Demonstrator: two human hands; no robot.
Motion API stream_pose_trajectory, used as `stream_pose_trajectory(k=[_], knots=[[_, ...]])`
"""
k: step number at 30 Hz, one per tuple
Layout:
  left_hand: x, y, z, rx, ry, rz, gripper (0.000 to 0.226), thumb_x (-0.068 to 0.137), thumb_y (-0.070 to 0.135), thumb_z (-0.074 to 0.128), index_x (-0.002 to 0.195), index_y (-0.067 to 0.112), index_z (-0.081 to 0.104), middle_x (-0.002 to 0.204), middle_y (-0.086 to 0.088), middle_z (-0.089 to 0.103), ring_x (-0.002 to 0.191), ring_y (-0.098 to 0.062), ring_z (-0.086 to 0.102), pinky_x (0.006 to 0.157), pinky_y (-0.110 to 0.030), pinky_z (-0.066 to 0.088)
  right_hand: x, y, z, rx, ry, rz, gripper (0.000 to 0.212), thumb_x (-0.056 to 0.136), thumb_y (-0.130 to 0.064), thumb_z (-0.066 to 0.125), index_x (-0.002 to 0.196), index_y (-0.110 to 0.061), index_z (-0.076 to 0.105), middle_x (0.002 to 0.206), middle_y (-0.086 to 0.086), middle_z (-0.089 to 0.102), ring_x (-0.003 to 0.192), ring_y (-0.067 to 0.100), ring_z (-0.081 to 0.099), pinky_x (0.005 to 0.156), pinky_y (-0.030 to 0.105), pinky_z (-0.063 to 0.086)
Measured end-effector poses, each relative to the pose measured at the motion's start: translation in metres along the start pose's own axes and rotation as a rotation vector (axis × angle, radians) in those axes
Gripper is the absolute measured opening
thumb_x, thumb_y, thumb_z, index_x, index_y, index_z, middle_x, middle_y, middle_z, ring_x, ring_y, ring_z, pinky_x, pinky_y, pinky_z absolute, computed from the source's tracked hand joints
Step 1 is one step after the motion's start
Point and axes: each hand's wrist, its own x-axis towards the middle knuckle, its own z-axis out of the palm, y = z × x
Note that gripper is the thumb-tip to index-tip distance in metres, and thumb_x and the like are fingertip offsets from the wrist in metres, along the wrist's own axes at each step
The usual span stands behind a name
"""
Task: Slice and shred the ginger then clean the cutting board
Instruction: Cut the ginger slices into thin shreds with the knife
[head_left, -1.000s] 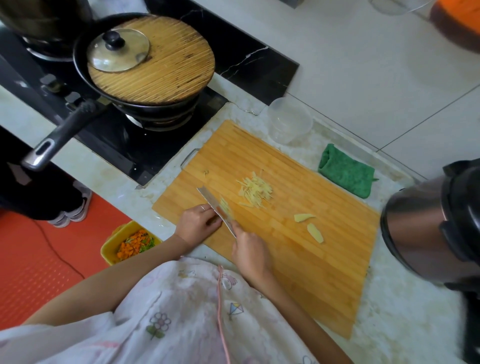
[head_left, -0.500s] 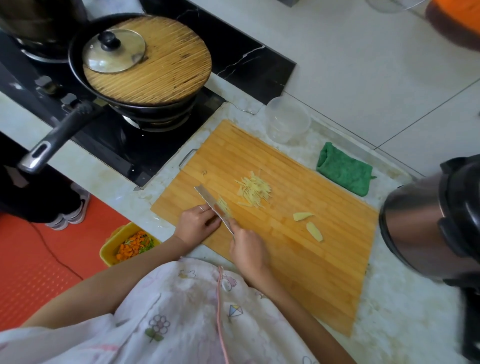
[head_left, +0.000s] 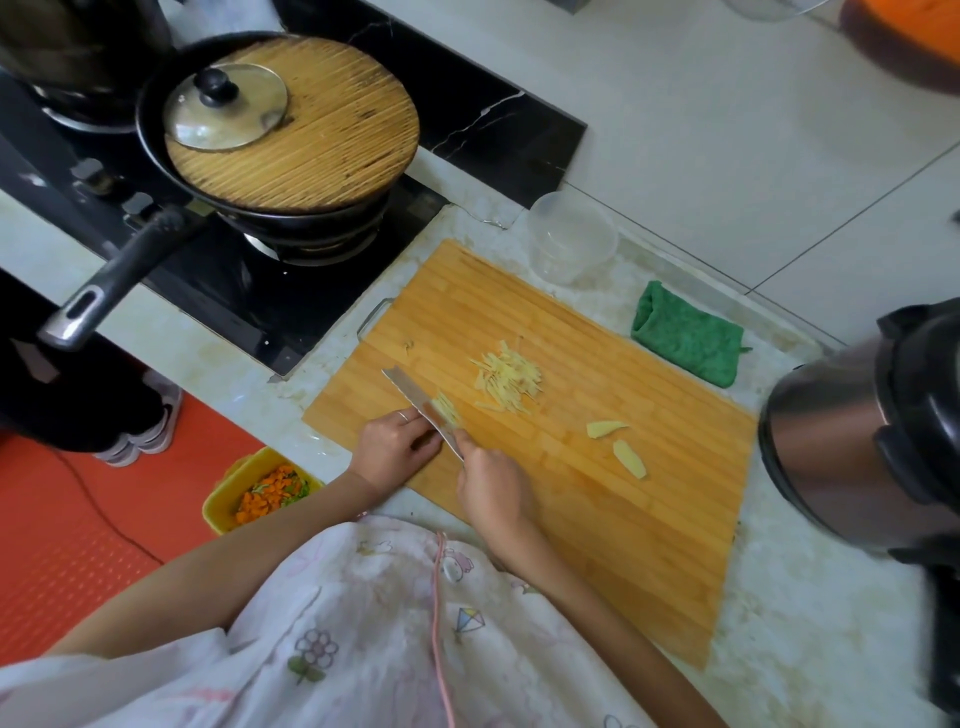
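The right hand grips the handle of the knife with fingers closed around it, and the blade lies slanted on the cutting board. The left hand rests with curled fingers against the blade's left side (I cannot tell if they press anything). Some ginger shreds touch the blade's other side. A bigger pile of shreds is near, and two ginger slices lie further right. A green cloth lies beyond the board.
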Motion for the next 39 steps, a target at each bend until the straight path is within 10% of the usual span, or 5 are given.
stream_pose_trajectory(k=[39], knots=[[0.000,-0.001,0.000,-0.034,0.002,0.023,0.045,0.100,0.036,0.044,0.081,0.009,0.075,0.080,-0.002,0.071,0.076,-0.010,0.055,0.061,-0.016,0.039,-0.008,0.007,0.000,0.091,-0.019,-0.005,0.053,0.095,-0.012,0.046,0.145,-0.026,0.036,0.096,0.010,0.070,0.084,0.026,0.066,0.058,0.033,0.046]])
